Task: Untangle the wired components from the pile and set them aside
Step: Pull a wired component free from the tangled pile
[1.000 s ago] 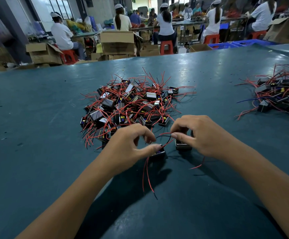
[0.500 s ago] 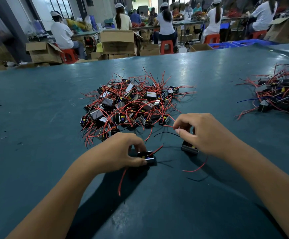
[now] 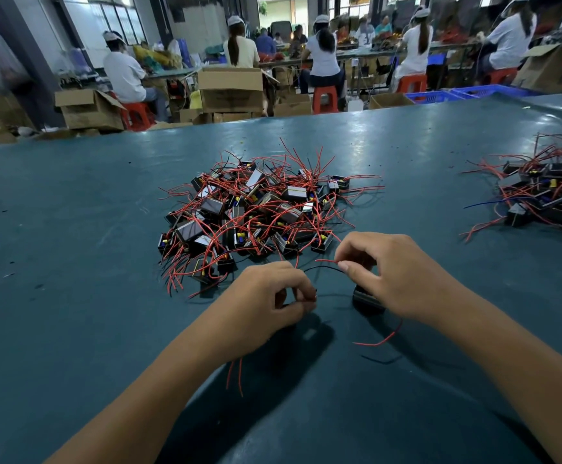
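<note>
Fingers of the left hand [image 3: 266, 296] are curled, thumb and fingertips pinching thin wire ends at the hand's right edge; two red wires [image 3: 236, 376] hang out beneath the wrist. Whether a component body sits inside this hand cannot be told. Fingers of the right hand [image 3: 396, 272] are likewise curled: thumb and forefinger pinch a red wire end, and the palm covers a black component [image 3: 368, 299] resting on the green table [image 3: 71, 262]. A thin black wire [image 3: 323, 268] arcs between the two hands. A second red wire [image 3: 381, 338] curls from under the right hand onto the table.

Main pile [image 3: 252, 212] of black components and red wires lies just beyond both hands, at table centre. A separate, smaller pile [image 3: 547, 192] lies well apart at the right edge. Seated workers [image 3: 323, 51] and cardboard boxes [image 3: 231, 88] occupy the background.
</note>
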Demonstrator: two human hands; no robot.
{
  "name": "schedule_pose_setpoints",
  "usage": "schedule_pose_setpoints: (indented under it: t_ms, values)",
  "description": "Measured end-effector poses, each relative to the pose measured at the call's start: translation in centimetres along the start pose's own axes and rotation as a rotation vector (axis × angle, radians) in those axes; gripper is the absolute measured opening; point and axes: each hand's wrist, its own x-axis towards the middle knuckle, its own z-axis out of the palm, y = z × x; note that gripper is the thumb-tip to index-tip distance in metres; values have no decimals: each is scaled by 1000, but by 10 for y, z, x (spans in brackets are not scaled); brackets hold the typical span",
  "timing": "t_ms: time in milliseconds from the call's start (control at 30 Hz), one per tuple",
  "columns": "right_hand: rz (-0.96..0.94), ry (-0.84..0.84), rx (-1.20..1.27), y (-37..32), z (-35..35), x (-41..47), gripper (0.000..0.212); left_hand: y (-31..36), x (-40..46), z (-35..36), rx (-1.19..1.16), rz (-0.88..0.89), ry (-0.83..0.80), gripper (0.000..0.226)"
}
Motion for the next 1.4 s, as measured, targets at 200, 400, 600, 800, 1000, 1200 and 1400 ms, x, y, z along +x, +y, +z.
schedule_pose_setpoints:
  t_ms: [200,400,600,800,1000,1200,1400]
  values:
    - [1,19,102,-8,4,-1,15,-3,-1,9,-52,-69,75,5]
    - [43,33,123,-9,10,-1,19,-1,1,7,-204,-106,14,7]
    - [113,53,230,-10,11,-2,15,2,1,6,-167,-92,-91,7]
    - [177,16,381,-10,14,-2,15,3,-1,9,-86,-65,-126,10]
    - [165,18,418,-7,14,-1,15,-4,0,9,-59,-92,12,7]
    - [67,-24,278,-11,13,-2,9,-8,1,10,-50,-105,81,5]
    - [82,-65,223,-16,15,-4,13,-10,2,12,-221,-191,97,8]
